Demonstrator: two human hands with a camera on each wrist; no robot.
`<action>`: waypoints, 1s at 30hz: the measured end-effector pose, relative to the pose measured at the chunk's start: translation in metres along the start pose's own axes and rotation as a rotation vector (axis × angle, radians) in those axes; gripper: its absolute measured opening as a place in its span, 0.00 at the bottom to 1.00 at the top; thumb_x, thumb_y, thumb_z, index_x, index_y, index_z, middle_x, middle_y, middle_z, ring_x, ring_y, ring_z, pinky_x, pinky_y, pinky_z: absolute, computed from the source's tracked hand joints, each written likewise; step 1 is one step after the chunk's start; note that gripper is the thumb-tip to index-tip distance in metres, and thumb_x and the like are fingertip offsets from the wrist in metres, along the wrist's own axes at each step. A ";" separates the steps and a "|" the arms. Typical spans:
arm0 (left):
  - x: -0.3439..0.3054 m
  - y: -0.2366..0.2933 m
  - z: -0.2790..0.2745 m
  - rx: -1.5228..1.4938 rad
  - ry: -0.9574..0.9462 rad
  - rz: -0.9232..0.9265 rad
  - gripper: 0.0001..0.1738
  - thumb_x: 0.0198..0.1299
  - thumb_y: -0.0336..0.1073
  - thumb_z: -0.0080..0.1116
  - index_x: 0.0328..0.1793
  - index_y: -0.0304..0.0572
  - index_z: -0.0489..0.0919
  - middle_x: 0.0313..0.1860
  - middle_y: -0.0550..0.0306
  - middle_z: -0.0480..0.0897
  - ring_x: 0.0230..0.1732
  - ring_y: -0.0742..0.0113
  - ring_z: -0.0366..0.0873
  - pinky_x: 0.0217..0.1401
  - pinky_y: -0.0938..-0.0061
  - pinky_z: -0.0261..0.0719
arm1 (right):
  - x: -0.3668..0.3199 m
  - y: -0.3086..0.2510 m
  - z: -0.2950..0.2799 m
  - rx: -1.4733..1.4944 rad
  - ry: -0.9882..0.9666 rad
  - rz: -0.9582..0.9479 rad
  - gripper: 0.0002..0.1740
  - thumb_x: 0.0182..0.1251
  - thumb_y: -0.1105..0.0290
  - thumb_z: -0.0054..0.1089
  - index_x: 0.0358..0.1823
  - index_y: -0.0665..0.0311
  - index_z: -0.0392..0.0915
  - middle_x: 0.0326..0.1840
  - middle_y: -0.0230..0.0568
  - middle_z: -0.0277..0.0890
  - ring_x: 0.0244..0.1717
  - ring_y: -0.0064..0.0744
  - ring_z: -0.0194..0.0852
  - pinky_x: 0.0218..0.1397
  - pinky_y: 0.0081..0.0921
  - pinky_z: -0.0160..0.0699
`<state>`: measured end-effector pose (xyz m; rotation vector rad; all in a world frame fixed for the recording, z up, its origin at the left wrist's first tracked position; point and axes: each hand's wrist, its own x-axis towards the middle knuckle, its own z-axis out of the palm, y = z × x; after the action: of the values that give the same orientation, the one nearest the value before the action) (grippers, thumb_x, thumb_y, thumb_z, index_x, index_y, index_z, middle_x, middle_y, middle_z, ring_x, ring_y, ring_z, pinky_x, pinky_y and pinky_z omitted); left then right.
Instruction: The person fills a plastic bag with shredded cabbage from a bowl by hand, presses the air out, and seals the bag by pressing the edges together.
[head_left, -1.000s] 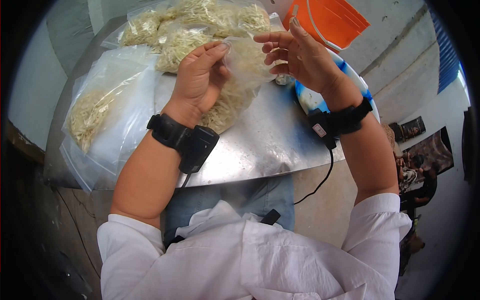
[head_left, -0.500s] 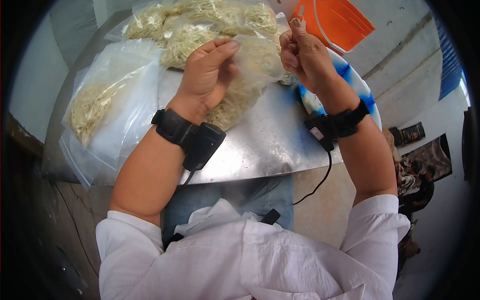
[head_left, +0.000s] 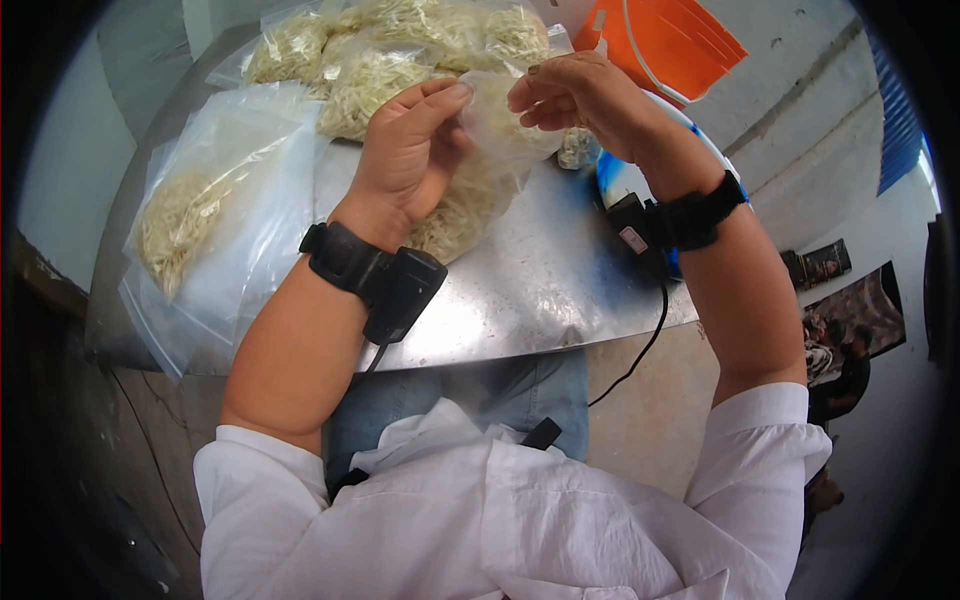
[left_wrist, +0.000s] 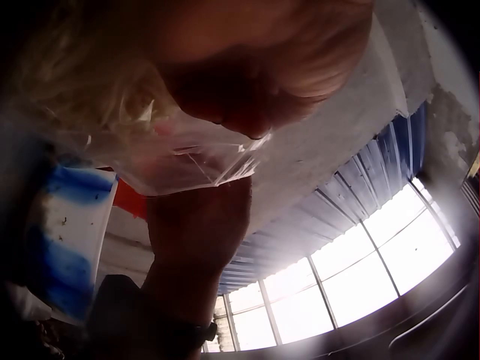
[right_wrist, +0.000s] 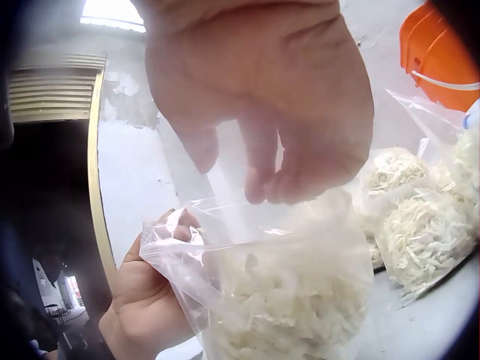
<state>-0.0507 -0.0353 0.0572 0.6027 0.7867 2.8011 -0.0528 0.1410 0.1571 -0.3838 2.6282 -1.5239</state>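
Note:
A clear plastic bag (head_left: 480, 195) with pale, thin shreds inside stands over the metal table. My left hand (head_left: 400, 150) pinches its upper edge between thumb and fingers. The right hand (head_left: 600, 105) hovers at the bag's mouth, palm down, its relaxed fingers bent downward. From the right wrist view, those fingers (right_wrist: 259, 176) hang right at the rim with gaps between them, and nothing shows in their grasp. Low in the same view, the left hand (right_wrist: 146, 315) grips the bag's far corner. The left wrist view has the bag's film (left_wrist: 187, 165) between both hands.
Several filled bags (head_left: 375, 85) crowd the back of the metal table (head_left: 520, 300). At left, a bag of shreds (head_left: 180, 225) lies on flat plastic bags (head_left: 265, 250). A blue-and-white basin (head_left: 620, 180) and an orange bucket (head_left: 675, 45) stand at right.
My right hand's spread fingers first curled in with the thumb up, away from the bag. Now the hand has turned palm down and moved left over the bag's mouth. The left hand keeps its pinch.

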 end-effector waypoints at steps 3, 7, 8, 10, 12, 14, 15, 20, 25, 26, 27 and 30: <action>0.000 0.000 -0.002 -0.007 -0.001 0.000 0.07 0.57 0.28 0.56 0.42 0.37 0.77 0.35 0.59 0.80 0.30 0.76 0.74 0.31 0.85 0.74 | -0.004 -0.008 -0.001 -0.107 -0.069 0.001 0.15 0.62 0.66 0.50 0.39 0.72 0.77 0.41 0.44 0.78 0.43 0.34 0.78 0.49 0.26 0.77; 0.000 0.000 -0.003 -0.012 -0.012 -0.003 0.07 0.57 0.29 0.56 0.42 0.37 0.77 0.36 0.59 0.80 0.31 0.76 0.75 0.32 0.86 0.74 | -0.004 -0.008 0.000 -0.308 -0.056 -0.079 0.12 0.57 0.75 0.52 0.41 0.72 0.77 0.39 0.44 0.79 0.43 0.34 0.79 0.51 0.28 0.76; 0.000 0.000 -0.002 -0.012 -0.011 -0.003 0.07 0.57 0.29 0.56 0.42 0.37 0.77 0.36 0.59 0.80 0.31 0.76 0.75 0.32 0.86 0.74 | -0.003 -0.007 0.001 -0.397 -0.060 -0.168 0.11 0.55 0.78 0.54 0.40 0.71 0.77 0.38 0.43 0.79 0.42 0.33 0.80 0.49 0.26 0.77; 0.000 0.000 -0.002 -0.015 -0.007 -0.005 0.07 0.57 0.28 0.56 0.42 0.37 0.77 0.36 0.59 0.80 0.31 0.76 0.75 0.32 0.86 0.75 | 0.000 -0.006 0.002 -0.521 -0.052 -0.255 0.10 0.51 0.79 0.56 0.38 0.70 0.77 0.35 0.41 0.79 0.39 0.30 0.80 0.45 0.24 0.77; -0.001 0.000 -0.001 -0.019 -0.005 -0.006 0.07 0.57 0.28 0.56 0.42 0.37 0.77 0.36 0.59 0.80 0.31 0.76 0.75 0.31 0.86 0.75 | 0.001 -0.008 0.006 -0.645 -0.041 -0.342 0.10 0.48 0.81 0.58 0.36 0.70 0.77 0.32 0.40 0.79 0.36 0.27 0.81 0.41 0.22 0.77; 0.000 0.000 -0.001 -0.023 -0.002 -0.007 0.07 0.57 0.28 0.56 0.42 0.37 0.77 0.36 0.59 0.80 0.31 0.76 0.75 0.31 0.86 0.75 | -0.003 -0.012 0.013 -0.791 -0.002 -0.381 0.09 0.47 0.79 0.59 0.32 0.69 0.76 0.27 0.37 0.77 0.31 0.24 0.80 0.33 0.21 0.75; 0.000 0.000 -0.001 -0.025 -0.018 -0.002 0.07 0.57 0.28 0.56 0.42 0.37 0.77 0.36 0.59 0.80 0.31 0.76 0.75 0.31 0.86 0.75 | -0.003 -0.012 0.015 -0.791 -0.001 -0.380 0.09 0.47 0.79 0.59 0.32 0.69 0.76 0.27 0.37 0.77 0.31 0.24 0.80 0.33 0.21 0.75; 0.000 0.001 -0.001 -0.014 -0.030 0.002 0.07 0.57 0.28 0.55 0.42 0.37 0.77 0.35 0.59 0.80 0.31 0.77 0.75 0.31 0.86 0.75 | 0.007 -0.001 0.011 -0.835 0.057 -0.457 0.10 0.48 0.75 0.61 0.35 0.67 0.77 0.23 0.36 0.76 0.27 0.26 0.78 0.30 0.22 0.74; 0.000 0.001 -0.001 0.013 -0.032 0.004 0.06 0.57 0.29 0.56 0.41 0.39 0.76 0.35 0.60 0.80 0.29 0.78 0.75 0.30 0.87 0.74 | 0.008 0.006 -0.004 -0.823 0.256 -0.446 0.12 0.48 0.70 0.62 0.35 0.67 0.78 0.24 0.38 0.76 0.27 0.26 0.75 0.32 0.22 0.73; 0.000 0.001 0.001 0.017 -0.038 0.001 0.06 0.57 0.29 0.56 0.41 0.39 0.76 0.35 0.60 0.80 0.29 0.78 0.75 0.30 0.87 0.74 | 0.008 0.010 -0.007 -0.807 0.320 -0.432 0.12 0.49 0.69 0.62 0.34 0.68 0.78 0.24 0.39 0.76 0.28 0.27 0.75 0.33 0.22 0.73; -0.001 0.002 0.004 0.013 0.003 -0.005 0.06 0.56 0.28 0.57 0.40 0.39 0.76 0.32 0.61 0.79 0.28 0.77 0.74 0.29 0.85 0.74 | 0.009 0.016 -0.006 -0.803 0.330 -0.433 0.12 0.49 0.69 0.62 0.34 0.68 0.78 0.24 0.39 0.76 0.28 0.27 0.75 0.33 0.22 0.73; -0.004 0.004 0.009 0.042 0.038 -0.012 0.06 0.54 0.27 0.58 0.39 0.39 0.76 0.29 0.62 0.78 0.26 0.77 0.74 0.29 0.83 0.74 | 0.012 0.032 -0.001 -0.734 0.278 -0.431 0.10 0.50 0.70 0.59 0.32 0.69 0.78 0.25 0.39 0.77 0.28 0.26 0.73 0.35 0.22 0.73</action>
<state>-0.0432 -0.0354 0.0653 0.5509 0.8560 2.7990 -0.0698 0.1541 0.1308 -0.8827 3.4337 -0.6257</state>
